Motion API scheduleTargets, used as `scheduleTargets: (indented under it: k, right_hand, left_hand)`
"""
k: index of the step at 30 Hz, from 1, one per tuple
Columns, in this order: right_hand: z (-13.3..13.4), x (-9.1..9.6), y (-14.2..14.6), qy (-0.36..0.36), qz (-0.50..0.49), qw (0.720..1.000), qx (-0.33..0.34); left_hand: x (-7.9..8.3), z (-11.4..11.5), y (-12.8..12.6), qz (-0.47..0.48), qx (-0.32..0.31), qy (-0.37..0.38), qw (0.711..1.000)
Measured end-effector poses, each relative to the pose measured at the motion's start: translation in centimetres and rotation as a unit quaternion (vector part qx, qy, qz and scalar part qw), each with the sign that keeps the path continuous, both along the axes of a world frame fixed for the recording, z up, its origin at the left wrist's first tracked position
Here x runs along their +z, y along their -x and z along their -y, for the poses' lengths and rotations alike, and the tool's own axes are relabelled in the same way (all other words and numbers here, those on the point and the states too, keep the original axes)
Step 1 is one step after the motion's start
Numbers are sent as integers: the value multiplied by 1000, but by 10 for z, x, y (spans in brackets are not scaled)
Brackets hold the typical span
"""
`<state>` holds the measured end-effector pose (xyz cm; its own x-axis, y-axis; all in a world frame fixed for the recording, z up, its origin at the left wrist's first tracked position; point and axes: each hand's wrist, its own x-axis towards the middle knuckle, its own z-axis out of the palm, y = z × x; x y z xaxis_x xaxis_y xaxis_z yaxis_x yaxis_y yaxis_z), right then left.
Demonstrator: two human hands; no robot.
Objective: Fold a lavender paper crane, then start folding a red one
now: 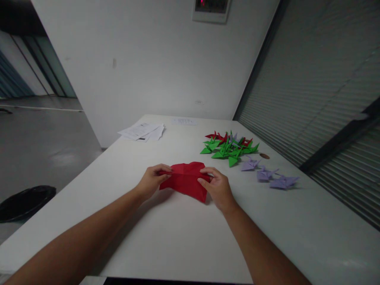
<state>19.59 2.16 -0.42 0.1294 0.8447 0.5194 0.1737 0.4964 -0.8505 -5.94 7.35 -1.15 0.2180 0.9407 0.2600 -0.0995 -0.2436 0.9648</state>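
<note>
A creased sheet of red paper (pixel 184 180) is stretched between my two hands over the white table (pixel 178 237). My left hand (pixel 152 181) pinches its left edge between thumb and fingers. On the opposite side, my right hand (pixel 218 187) grips the right edge, thumb in front. A crease runs across the sheet between the two grips, and its lower corners hang toward the tabletop. To the right of the sheet lie several folded paper cranes: a heap of green cranes (pixel 227 150), red cranes (pixel 218 137) behind them, and purple cranes (pixel 266 174) in a row nearer me.
Loose printed papers (pixel 144 131) lie at the table's far left, and another sheet (pixel 184 121) is near the wall. A small brown oval object (pixel 264 156) sits beside the cranes. Window blinds (pixel 320 79) border the right side. A black-lined bin (pixel 28 202) stands on the floor at left.
</note>
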Motion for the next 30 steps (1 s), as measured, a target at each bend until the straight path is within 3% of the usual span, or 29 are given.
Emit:
scheduleTargets:
  k: [10,19,30]
  right_hand:
    - [4,3,-1,-12,42,999,30]
    - [8,6,-2,36,71,996,43]
    - [13,7,2,61,-75,990,103]
  left_hand:
    - [1,2,1,60,-48,18,997]
    - [6,8,3,10,-103,-4,995]
    - [10,13,3,33,-139,22,989]
